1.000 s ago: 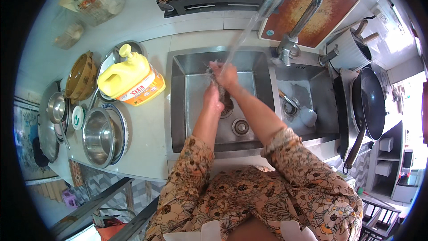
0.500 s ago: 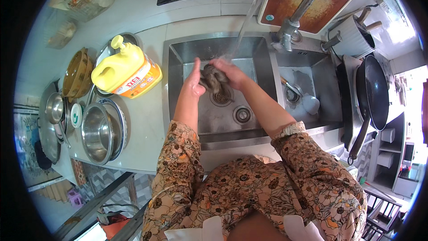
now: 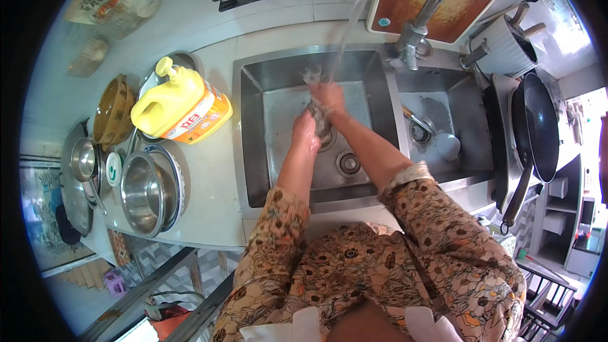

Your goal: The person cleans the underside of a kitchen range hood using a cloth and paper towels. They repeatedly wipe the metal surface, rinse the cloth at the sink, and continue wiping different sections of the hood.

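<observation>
Over the left basin of the steel sink, both my hands are closed on a wet, grey-brown rag. My left hand grips its near end, while my right hand holds it farther away. The rag looks bunched and twisted between the fists, and a loose tuft sticks out beyond the right one. A stream of water runs from the tap and falls by my right hand. Under the rag, one drain is partly hidden; a second drain shows nearer to me.
A yellow pump jug stands left of the sink, near steel bowls and a brown bowl. The right basin holds a wooden-handled utensil and a white rounded object. Farther right is a black pan. A chopping board leans behind.
My hands have come together from either side of the bunched rag and closed on it. The left has moved right; the rag is now stretched and twisted between them.
</observation>
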A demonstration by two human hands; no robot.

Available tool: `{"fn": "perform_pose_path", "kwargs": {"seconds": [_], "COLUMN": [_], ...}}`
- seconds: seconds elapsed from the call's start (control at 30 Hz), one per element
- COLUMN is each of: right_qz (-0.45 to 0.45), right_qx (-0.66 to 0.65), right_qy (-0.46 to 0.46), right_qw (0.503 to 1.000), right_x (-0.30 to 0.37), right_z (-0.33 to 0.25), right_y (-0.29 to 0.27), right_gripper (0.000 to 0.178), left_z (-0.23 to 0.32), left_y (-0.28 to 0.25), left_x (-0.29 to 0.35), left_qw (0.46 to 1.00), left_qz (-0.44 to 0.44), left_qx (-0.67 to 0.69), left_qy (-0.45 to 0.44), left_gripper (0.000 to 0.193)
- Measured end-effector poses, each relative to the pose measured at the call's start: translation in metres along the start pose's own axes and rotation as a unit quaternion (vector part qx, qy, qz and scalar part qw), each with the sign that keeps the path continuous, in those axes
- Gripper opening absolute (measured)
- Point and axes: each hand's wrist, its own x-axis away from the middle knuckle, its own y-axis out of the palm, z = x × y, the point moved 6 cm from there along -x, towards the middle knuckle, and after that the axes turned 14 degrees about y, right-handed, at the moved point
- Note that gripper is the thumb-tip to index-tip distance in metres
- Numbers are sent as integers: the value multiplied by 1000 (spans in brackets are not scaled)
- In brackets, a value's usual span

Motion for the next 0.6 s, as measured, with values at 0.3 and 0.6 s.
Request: {"fn": "perform_pose_path", "kwargs": {"seconds": [0.3, 0.6], "right_qz": [-104, -153], "right_qx": [-153, -319], "right_qy": [96, -134], "right_qw": [978, 926], "right_x": [1, 66], "right_z": [20, -20], "right_y": [-9, -24], "right_gripper": [36, 16], "left_z": [-12, 21], "left_y": [9, -19], "left_x": [-8, -42], "left_qw": [993, 970], "left_qz": [-68, -220], "left_qx": [36, 102], "left_qy": [-86, 27], "left_gripper": [34, 26]}}
